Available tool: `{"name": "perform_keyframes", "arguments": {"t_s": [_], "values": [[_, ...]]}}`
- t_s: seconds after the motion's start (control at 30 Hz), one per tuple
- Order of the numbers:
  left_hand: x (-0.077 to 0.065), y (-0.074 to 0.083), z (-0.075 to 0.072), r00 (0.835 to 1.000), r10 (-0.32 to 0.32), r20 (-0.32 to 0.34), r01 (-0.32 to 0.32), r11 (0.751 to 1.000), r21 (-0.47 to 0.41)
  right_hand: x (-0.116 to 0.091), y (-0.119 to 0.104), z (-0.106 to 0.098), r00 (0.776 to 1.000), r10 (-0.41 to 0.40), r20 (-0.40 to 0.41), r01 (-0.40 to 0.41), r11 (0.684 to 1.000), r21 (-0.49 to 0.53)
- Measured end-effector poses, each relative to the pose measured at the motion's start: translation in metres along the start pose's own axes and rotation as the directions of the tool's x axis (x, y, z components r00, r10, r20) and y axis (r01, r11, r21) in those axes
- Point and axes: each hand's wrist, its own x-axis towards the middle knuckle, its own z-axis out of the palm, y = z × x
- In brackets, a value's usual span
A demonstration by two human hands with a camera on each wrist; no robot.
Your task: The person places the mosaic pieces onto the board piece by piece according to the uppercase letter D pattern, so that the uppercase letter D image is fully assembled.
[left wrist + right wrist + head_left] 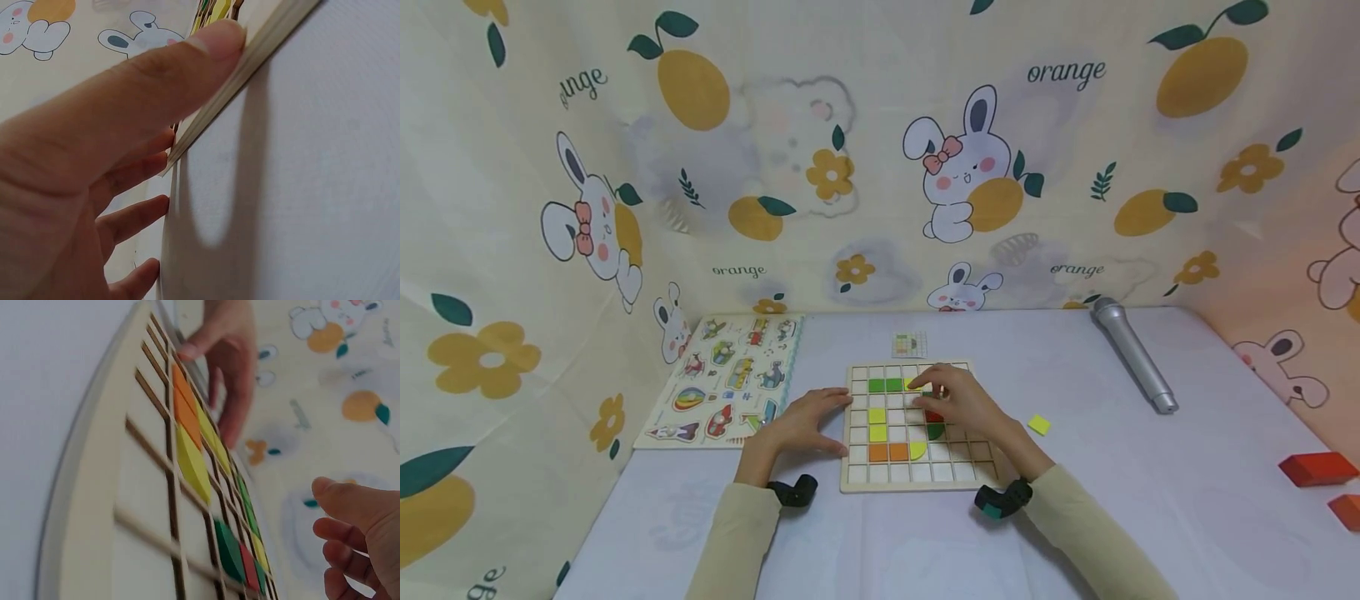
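A wooden grid board lies on the white table, with coloured tiles in some of its squares. Green tiles, yellow square tiles, orange tiles and a rounded yellow piece show on it. My left hand is spread at the board's left side, its thumb against the edge. Over the upper right part hovers my right hand, fingers loosely bent, near a yellow tile in the upper row. Nothing shows in its grasp. It partly hides a red tile and a dark green rounded piece.
A small pattern card lies behind the board. To the left is a picture puzzle board. On the right are a loose yellow tile, a silver microphone-shaped object and red blocks. Printed cloth walls the table.
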Motion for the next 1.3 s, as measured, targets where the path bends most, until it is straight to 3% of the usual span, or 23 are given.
{"name": "perform_keyframes", "arguments": {"t_s": [0.33, 0.67, 0.8, 1.0, 1.3], "values": [[0.002, -0.003, 0.002, 1.0, 0.007, 0.006, -0.007, 1.0, 0.003, -0.036, 0.021, -0.043, 0.986, 0.145, -0.08, -0.152, 0.985, -0.082], [0.002, -0.004, 0.002, 1.0, 0.02, 0.006, -0.02, 1.0, 0.008, -0.072, 0.042, -0.076, 0.981, 0.116, -0.154, -0.145, 0.971, -0.192], [0.002, -0.004, 0.003, 1.0, 0.017, 0.007, -0.017, 1.0, 0.006, -0.085, 0.05, -0.082, 0.973, 0.199, -0.117, -0.216, 0.964, -0.158], [0.002, -0.003, 0.004, 1.0, -0.01, 0.012, 0.01, 1.0, -0.001, -0.097, 0.057, -0.085, 0.927, 0.374, -0.024, -0.373, 0.914, -0.16], [0.002, -0.003, 0.002, 1.0, 0.015, 0.012, -0.015, 0.999, 0.031, -0.102, 0.064, -0.088, 0.915, 0.403, 0.028, -0.388, 0.896, -0.214]]}}
